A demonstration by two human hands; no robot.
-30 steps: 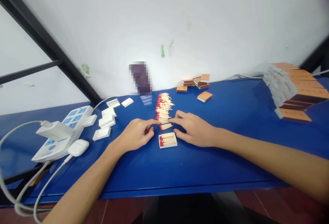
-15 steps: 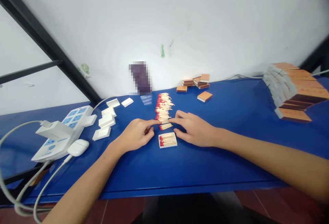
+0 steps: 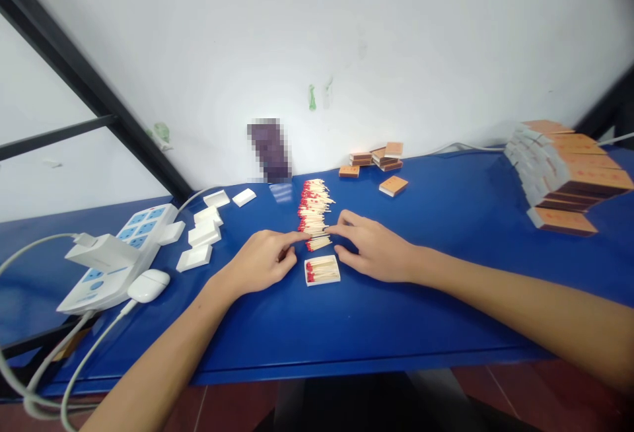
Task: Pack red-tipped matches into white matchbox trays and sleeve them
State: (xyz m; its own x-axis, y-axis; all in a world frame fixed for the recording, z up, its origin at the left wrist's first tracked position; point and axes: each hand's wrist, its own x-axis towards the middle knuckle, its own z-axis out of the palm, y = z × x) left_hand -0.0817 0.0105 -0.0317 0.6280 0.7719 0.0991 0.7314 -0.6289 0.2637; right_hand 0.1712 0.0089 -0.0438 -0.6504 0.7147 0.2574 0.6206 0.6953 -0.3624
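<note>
A row of red-headed matches (image 3: 313, 211) runs away from me on the blue table, heads to the left. My left hand (image 3: 262, 260) points its index finger at the head ends near the close end of the row, its thumb apart and the other fingers curled. From the other side, my right hand (image 3: 371, 247) touches the stick ends with its index finger, thumb spread below. Neither hand grips anything. Just in front of the row lies a white matchbox tray (image 3: 323, 281), partly filled with matches.
White matchbox trays (image 3: 194, 257) lie to the left, beside a power strip (image 3: 119, 267) with a charger, a white earphone case (image 3: 148, 285) and cables. Matchboxes (image 3: 393, 185) sit by the wall. A large stack of matchboxes (image 3: 584, 168) stands at right. A blurred purple object (image 3: 271, 151) leans there.
</note>
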